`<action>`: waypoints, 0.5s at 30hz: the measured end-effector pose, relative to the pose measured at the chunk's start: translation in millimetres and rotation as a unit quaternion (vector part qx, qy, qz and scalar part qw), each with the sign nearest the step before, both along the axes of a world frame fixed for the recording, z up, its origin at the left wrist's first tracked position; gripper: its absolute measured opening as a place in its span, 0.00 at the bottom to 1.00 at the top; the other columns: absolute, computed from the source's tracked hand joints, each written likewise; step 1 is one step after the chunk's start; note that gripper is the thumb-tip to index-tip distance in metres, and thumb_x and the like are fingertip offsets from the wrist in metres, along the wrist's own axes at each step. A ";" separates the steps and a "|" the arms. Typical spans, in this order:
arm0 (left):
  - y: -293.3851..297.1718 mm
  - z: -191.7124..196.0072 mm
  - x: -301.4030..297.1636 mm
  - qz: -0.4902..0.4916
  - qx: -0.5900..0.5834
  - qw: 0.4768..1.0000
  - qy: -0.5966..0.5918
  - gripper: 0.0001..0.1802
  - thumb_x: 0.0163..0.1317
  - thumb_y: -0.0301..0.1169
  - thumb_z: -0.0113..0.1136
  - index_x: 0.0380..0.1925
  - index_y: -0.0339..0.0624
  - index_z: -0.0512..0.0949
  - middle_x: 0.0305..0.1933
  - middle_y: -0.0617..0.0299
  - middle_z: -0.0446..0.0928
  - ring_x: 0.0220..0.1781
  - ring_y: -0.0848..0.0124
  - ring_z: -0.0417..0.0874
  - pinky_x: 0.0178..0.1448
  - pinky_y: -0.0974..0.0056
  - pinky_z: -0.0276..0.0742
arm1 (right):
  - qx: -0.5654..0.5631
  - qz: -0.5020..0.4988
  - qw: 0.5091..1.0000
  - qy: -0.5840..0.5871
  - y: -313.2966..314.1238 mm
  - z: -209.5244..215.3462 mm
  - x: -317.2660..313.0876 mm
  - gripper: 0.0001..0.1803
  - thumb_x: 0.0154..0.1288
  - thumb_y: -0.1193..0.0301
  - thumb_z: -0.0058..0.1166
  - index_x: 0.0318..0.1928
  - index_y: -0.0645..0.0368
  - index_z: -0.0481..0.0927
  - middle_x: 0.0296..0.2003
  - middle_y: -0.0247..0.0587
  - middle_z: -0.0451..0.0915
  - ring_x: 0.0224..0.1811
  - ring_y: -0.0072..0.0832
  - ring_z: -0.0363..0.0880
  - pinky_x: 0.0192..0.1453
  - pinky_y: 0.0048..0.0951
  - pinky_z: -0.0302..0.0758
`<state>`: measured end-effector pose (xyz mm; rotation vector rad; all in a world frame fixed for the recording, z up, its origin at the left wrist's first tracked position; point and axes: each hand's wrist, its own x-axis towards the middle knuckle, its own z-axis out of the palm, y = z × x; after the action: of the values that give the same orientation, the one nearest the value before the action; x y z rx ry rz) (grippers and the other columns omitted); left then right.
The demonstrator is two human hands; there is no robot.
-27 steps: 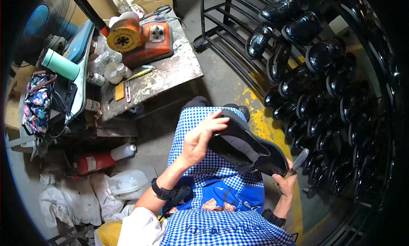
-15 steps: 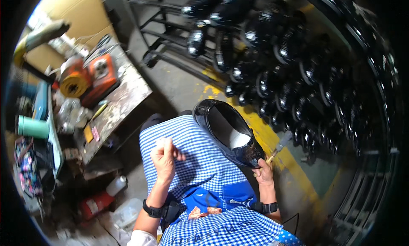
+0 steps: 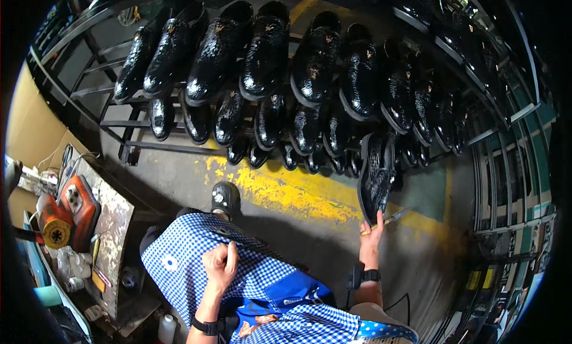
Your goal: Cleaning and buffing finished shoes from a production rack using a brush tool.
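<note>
My right hand (image 3: 369,241) is stretched out ahead on the right and grips a glossy black shoe (image 3: 376,180) by its near end. The shoe points away from me, on its side, in front of the lowest row of shoes on the rack. A thin brush (image 3: 393,216) with a light handle is also held in that hand, its tip sticking out to the right. Above my lap, over the blue checked apron (image 3: 179,248), my left hand (image 3: 220,265) is closed with fingers curled. Nothing shows in it.
A dark metal rack (image 3: 113,125) holds several rows of shiny black shoes (image 3: 262,55) ahead. At left stands a worn workbench (image 3: 119,216) with an orange machine (image 3: 77,210), small jars and tools. A yellow stripe (image 3: 280,192) crosses the floor. More metal racking (image 3: 506,231) rises at right.
My view has swung right towards the rack. My right hand has carried the shoe from beside my lap out to the rack, turning it on its side. My left hand stays over the apron.
</note>
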<state>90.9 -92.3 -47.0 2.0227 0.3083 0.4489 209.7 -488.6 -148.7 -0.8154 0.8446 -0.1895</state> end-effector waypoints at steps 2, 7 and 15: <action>-1.0 -4.0 5.2 -0.005 0.045 0.999 -0.014 0.22 0.53 0.20 0.56 0.06 0.41 0.57 0.07 0.60 0.58 0.07 0.70 0.59 0.14 0.65 0.50 | -0.080 -0.009 0.996 -0.044 -12.5 -8.3 33.0 0.24 0.49 0.58 0.62 0.43 0.52 0.68 0.27 0.25 0.71 0.11 0.18 0.52 0.19 0.20 0.54; -8.1 -8.0 9.4 -0.001 0.073 0.997 -0.002 0.22 0.52 0.19 0.56 0.06 0.42 0.57 0.07 0.61 0.58 0.06 0.70 0.58 0.13 0.66 0.49 | -0.072 -0.024 0.996 -0.054 17.1 25.8 151.4 0.18 0.47 0.58 0.66 0.32 0.50 0.71 0.22 0.29 0.74 0.10 0.17 0.56 0.15 0.18 0.54; -17.3 2.4 22.7 0.007 0.101 0.995 0.025 0.22 0.51 0.21 0.57 0.06 0.42 0.57 0.07 0.60 0.57 0.07 0.69 0.58 0.14 0.66 0.51 | -0.288 -0.185 0.939 -0.038 -15.5 -10.7 189.5 0.23 0.47 0.53 0.64 0.28 0.62 0.77 0.25 0.42 0.78 0.12 0.23 0.65 0.10 0.21 0.57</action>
<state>113.6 -109.6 -44.6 2.2324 0.3180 0.4535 399.2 -504.2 -159.4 -1.1789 0.8744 -0.8282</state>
